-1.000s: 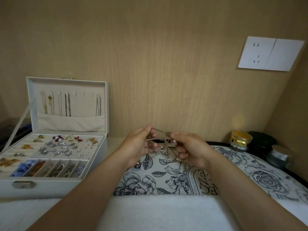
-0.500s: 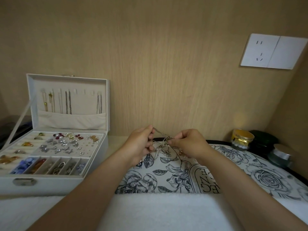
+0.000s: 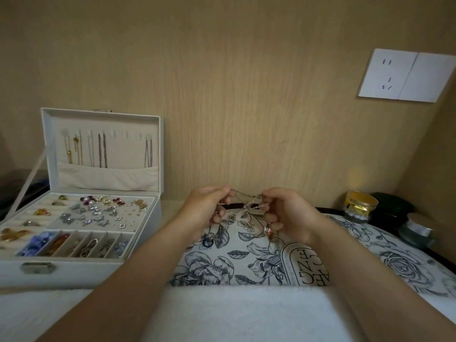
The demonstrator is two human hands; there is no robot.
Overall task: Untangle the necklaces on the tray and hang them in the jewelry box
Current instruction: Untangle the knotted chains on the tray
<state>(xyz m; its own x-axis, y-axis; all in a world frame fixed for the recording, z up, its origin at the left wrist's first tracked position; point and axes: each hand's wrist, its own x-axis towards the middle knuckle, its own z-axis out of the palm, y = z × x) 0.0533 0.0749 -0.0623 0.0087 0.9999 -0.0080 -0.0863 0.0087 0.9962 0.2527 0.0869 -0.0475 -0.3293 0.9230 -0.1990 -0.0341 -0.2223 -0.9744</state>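
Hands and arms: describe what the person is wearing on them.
Left hand and right hand are ungloved; both forearms are bare to the frame's edge, with no sleeve, watch or bracelet in view. Whether a finger bears a ring is unclear.

Strands of the tangled necklaces (image 3: pixel 248 206) too fine and blurred; tray (image 3: pixel 385 243) edge beyond right frame.

Head view — looks forward and down, close over hands (image 3: pixel 246 213).
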